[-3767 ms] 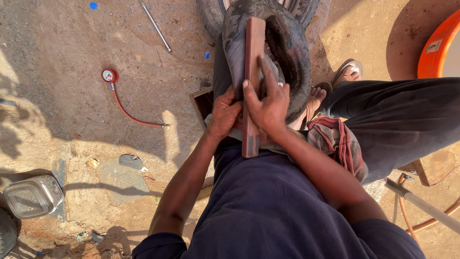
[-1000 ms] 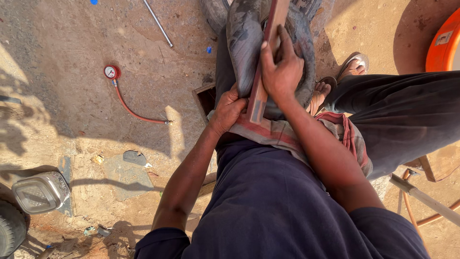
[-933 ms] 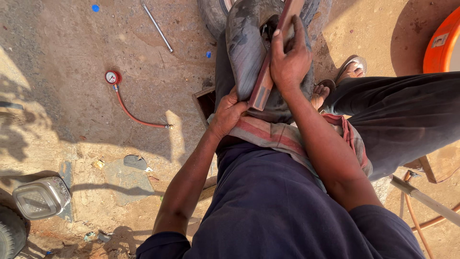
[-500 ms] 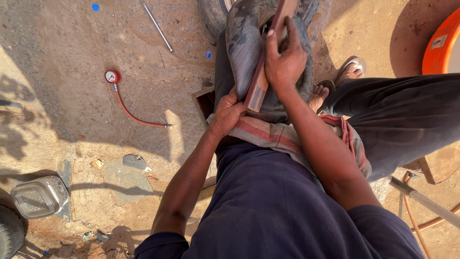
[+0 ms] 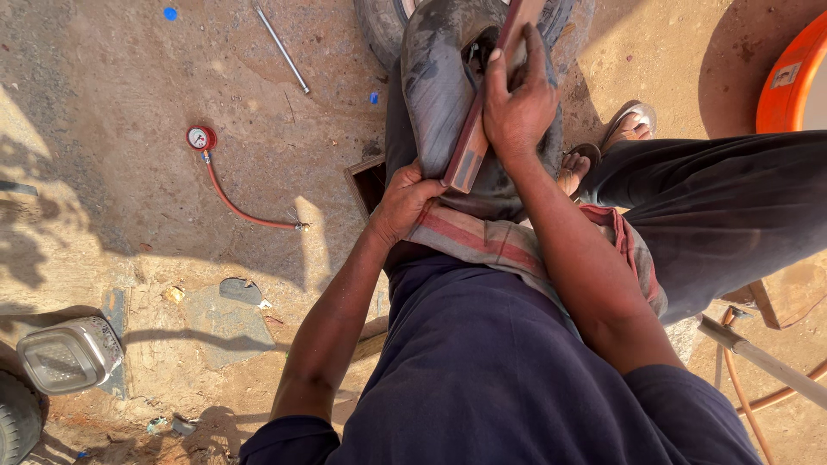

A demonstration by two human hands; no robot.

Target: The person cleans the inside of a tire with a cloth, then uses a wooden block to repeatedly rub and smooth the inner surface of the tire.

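Observation:
A dark grey rubber inner tube (image 5: 439,95) lies draped over my lap, on a striped red-and-grey cloth (image 5: 482,245). My right hand (image 5: 517,108) is closed around a flat reddish-brown bar (image 5: 474,142) that rests slantwise on the tube, its top end running out of the frame. My left hand (image 5: 405,198) grips the near edge of the tube just below the bar's lower end. A black tyre (image 5: 379,30) shows behind the tube at the top.
On the sandy ground to the left lie a red pressure gauge with its hose (image 5: 202,139) and a thin metal rod (image 5: 282,50). A metal container (image 5: 69,353) sits bottom left. A sandalled foot (image 5: 629,127), an orange tub (image 5: 792,82) and a pole (image 5: 767,362) are on the right.
Since the earliest frame the bar has tilted, and my right hand has slid up it, away from my body. The left hand stays on the tube's near edge.

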